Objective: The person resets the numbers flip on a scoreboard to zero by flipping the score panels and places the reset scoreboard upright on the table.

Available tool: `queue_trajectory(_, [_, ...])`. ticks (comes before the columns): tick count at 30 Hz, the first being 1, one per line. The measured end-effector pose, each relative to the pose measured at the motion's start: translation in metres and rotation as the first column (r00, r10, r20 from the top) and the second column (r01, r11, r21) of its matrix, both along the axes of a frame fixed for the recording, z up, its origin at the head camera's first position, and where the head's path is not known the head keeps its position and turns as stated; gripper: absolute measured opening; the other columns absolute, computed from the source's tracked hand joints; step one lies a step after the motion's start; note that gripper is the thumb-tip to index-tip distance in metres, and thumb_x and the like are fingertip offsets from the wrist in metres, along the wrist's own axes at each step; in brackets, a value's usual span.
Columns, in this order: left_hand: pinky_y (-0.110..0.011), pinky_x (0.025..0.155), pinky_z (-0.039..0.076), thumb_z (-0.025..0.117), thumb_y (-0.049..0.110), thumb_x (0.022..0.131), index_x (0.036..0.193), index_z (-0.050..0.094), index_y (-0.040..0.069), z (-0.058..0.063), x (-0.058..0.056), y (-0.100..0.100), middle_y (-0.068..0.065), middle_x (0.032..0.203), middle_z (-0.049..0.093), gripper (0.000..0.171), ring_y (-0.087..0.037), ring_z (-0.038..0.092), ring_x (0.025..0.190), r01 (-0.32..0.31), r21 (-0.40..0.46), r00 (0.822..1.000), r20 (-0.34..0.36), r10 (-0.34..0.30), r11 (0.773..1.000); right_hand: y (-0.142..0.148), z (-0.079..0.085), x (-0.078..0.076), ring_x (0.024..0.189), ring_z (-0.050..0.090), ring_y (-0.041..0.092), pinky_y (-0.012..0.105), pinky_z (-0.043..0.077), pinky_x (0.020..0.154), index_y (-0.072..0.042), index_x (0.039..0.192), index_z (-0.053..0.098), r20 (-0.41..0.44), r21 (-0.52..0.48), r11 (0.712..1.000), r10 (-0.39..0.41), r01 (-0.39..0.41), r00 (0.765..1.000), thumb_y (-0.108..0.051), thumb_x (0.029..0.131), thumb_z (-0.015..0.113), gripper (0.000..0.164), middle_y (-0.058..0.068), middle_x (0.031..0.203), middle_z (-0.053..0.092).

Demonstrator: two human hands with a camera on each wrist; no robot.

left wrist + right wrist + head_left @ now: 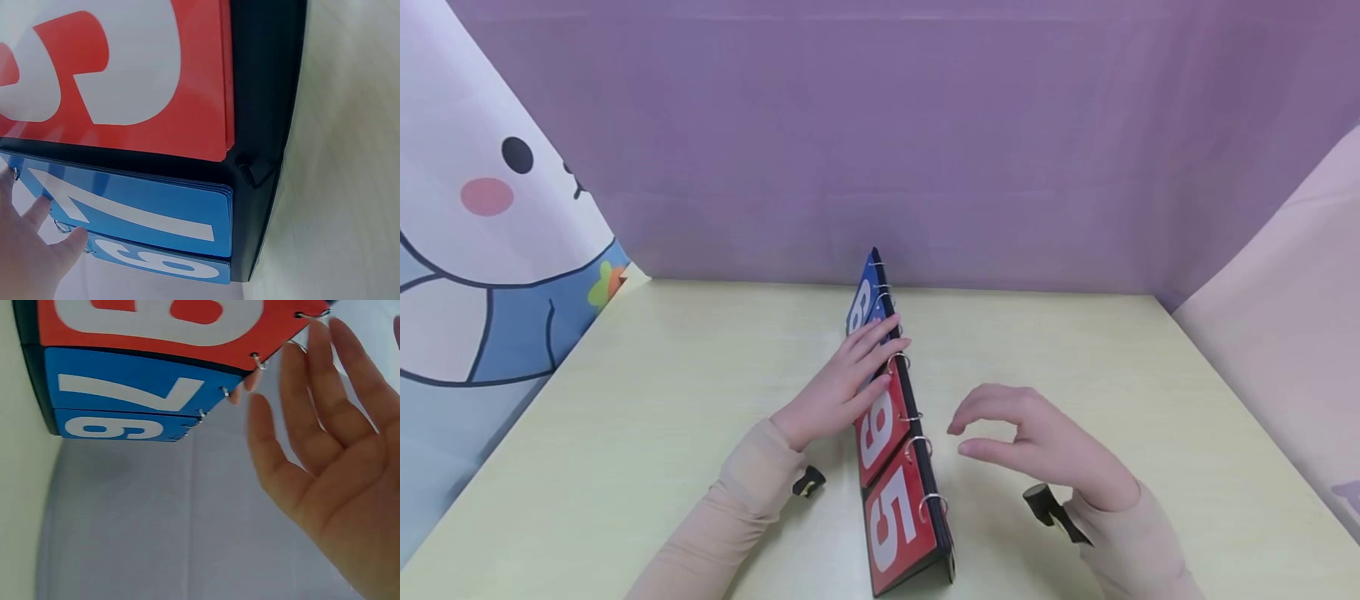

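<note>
A tabletop flip scoreboard (934, 527) stands like a tent, running away from me along the middle of the table. Red number cards (917, 521) hang on metal rings at its near end, blue ones (125, 203) at its far end. My left hand (842, 387) rests over the left face, its extended fingers reaching across the ringed top edge. To the right of the board, my right hand (1037, 433) hovers with thumb and fingers loosely bent and apart, holding nothing. Past that hand's fingers, the right wrist view shows the other face with a red card (156, 325) and blue cards (131, 387).
The pale table (662, 417) spreads out on both sides of the scoreboard. Behind it hangs a purple cloth (887, 125). A printed cloth with a cartoon figure (490, 208) borders the left side, and a pale pink cloth (1285, 317) the right.
</note>
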State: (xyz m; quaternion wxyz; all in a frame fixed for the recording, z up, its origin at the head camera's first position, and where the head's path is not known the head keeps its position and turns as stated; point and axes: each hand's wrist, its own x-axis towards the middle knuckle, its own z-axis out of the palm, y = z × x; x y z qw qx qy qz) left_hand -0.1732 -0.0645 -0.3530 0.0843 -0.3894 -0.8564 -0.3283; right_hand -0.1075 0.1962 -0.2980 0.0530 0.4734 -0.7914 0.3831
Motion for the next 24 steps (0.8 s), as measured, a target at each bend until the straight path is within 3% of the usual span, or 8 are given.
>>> queue_trajectory(3, [-0.051, 0.107, 0.031, 0.043, 0.026, 0.099, 0.144, 0.038, 0.019, 0.0, 0.0, 0.0, 0.001, 0.158, 0.018, 0.046, -0.027, 0.016, 0.145, 0.0, -0.001, 1.0, -0.005, 0.0, 1.0, 0.0, -0.005, -0.005, 0.09, 0.063, 0.01, 0.028, 0.051, 0.08, -0.014, 0.102, 0.067, 0.092, 0.133, 0.991, -0.019, 0.007, 0.996, -0.016, 0.087, 0.064, 0.015, -0.004, 0.097, 0.068])
queue_trajectory(6, [-0.052, 0.107, 0.03, 0.043, 0.026, 0.099, 0.143, 0.039, 0.019, 0.0, -0.001, 0.0, 0.001, 0.158, 0.018, 0.046, -0.027, 0.016, 0.145, 0.002, 0.002, 1.0, -0.009, -0.001, 1.0, 0.0, -0.01, -0.011, 0.091, 0.063, 0.012, 0.03, 0.051, 0.083, -0.012, 0.104, 0.067, 0.147, 0.195, 0.981, -0.037, 0.007, 0.988, -0.023, 0.086, 0.065, 0.021, -0.003, 0.099, 0.068])
queue_trajectory(14, [-0.051, 0.107, 0.031, 0.044, 0.025, 0.098, 0.143, 0.04, 0.016, -0.002, -0.001, 0.0, 0.0, 0.158, 0.019, 0.045, -0.028, 0.017, 0.144, 0.007, 0.008, 1.0, -0.021, -0.007, 1.0, -0.004, -0.028, -0.02, 0.093, 0.062, 0.014, 0.03, 0.05, 0.086, -0.007, 0.106, 0.066, 0.287, 0.193, 0.98, -0.002, -0.056, 0.958, -0.027, 0.073, 0.077, 0.04, 0.004, 0.1, 0.068])
queue_trajectory(18, [-0.051, 0.107, 0.032, 0.043, 0.026, 0.099, 0.143, 0.039, 0.019, -0.002, -0.002, 0.0, 0.001, 0.158, 0.018, 0.045, -0.027, 0.016, 0.144, 0.006, 0.008, 1.0, -0.016, -0.006, 1.0, -0.01, -0.03, -0.018, 0.09, 0.061, 0.011, 0.028, 0.05, 0.083, -0.01, 0.103, 0.065, 0.282, 0.208, 0.977, -0.006, -0.055, 0.959, -0.027, 0.071, 0.078, 0.038, -0.001, 0.098, 0.067])
queue_trajectory(24, [-0.05, 0.107, 0.032, 0.043, 0.026, 0.099, 0.143, 0.039, 0.019, -0.003, -0.002, 0.0, 0.001, 0.158, 0.017, 0.046, -0.027, 0.016, 0.144, 0.009, 0.004, 1.0, -0.014, -0.009, 1.0, -0.015, -0.031, -0.016, 0.089, 0.059, 0.008, 0.028, 0.05, 0.082, -0.01, 0.102, 0.063, 0.246, 0.253, 0.967, -0.06, -0.004, 0.967, -0.04, 0.07, 0.075, 0.045, -0.002, 0.097, 0.066])
